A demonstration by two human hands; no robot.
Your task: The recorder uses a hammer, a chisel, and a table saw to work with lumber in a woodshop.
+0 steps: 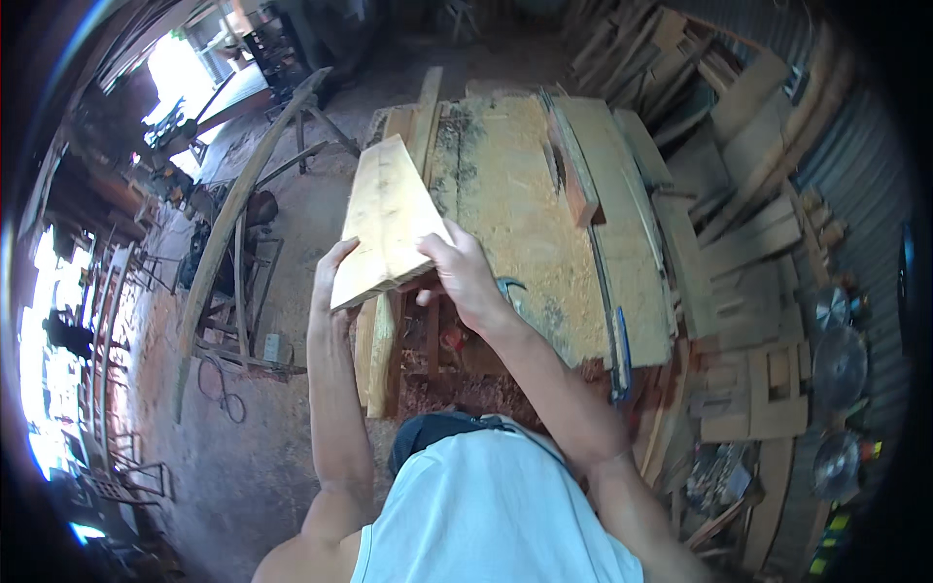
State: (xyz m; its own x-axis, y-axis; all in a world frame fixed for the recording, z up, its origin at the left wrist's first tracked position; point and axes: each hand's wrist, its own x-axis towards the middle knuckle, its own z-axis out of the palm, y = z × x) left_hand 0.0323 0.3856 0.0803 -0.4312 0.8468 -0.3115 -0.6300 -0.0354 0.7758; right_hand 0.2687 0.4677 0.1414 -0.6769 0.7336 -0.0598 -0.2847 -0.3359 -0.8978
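In my two hands I pinched a pale wooden board [384, 209], the left hand [335, 270] and the right hand [465, 274] gripping opposite edges of its near end, with my right thumb pressed on the upper face. The board lay tilted over the left part of the sawdust-strewn worktable [515, 209], left of a squared timber [571, 165]. Small dark marks along its face, and a red-and-yellow patch [870, 450] beside a shiny disc [836, 468] at right, were too indistinct for me to read.
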